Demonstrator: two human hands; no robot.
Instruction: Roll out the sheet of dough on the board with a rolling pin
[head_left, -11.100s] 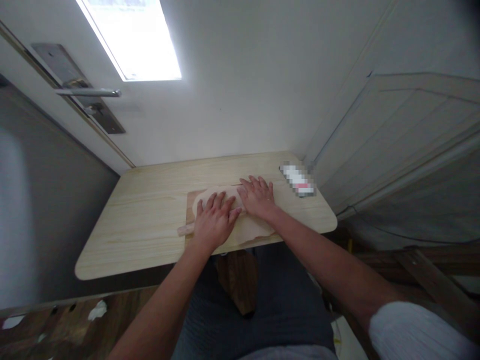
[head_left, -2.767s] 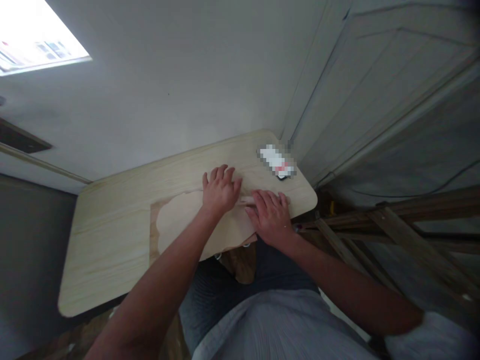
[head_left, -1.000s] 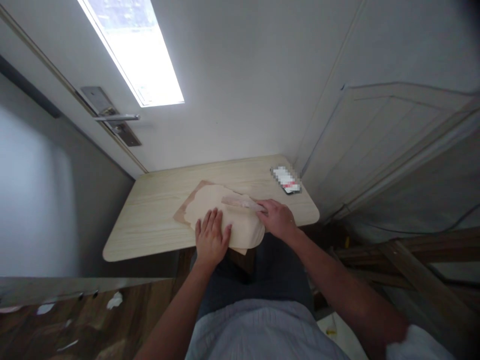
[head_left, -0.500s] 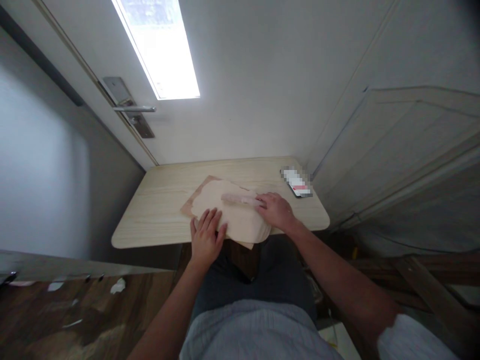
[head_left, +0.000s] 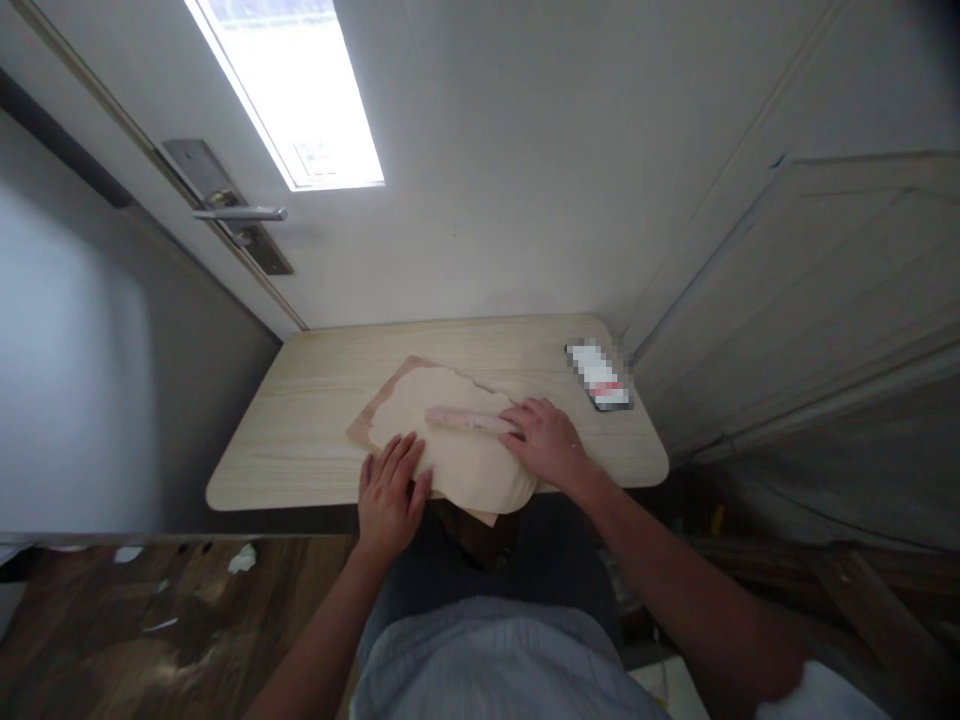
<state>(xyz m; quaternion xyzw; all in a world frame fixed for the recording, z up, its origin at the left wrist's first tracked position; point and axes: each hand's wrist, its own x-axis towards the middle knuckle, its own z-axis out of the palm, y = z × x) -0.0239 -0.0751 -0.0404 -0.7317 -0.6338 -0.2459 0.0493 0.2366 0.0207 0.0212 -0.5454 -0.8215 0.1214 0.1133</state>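
Observation:
A thin cream-coloured sheet [head_left: 469, 468] with a wavy edge lies over a light brown sheet [head_left: 366, 422] on a small wooden-topped table; their material I cannot tell. My left hand [head_left: 390, 500] rests on the near left part of the cream sheet, fingers spread and flat, holding nothing. From the right, my right hand [head_left: 551, 442] grips the end of a pale, narrow bar [head_left: 469, 419]. The bar lies across the middle of the cream sheet, pointing left. The end inside my fingers is hidden.
A phone [head_left: 600, 375] lies at the right end of the table [head_left: 277, 430], its screen blurred. Behind stands a white door with a metal handle [head_left: 240, 214] and a bright window [head_left: 300, 100]. Paper scraps [head_left: 242, 559] litter the wooden floor at lower left.
The camera view has shifted a little. My right hand has drawn the bar slightly nearer to me across the cream sheet. My left hand stays flat at the sheet's near left edge.

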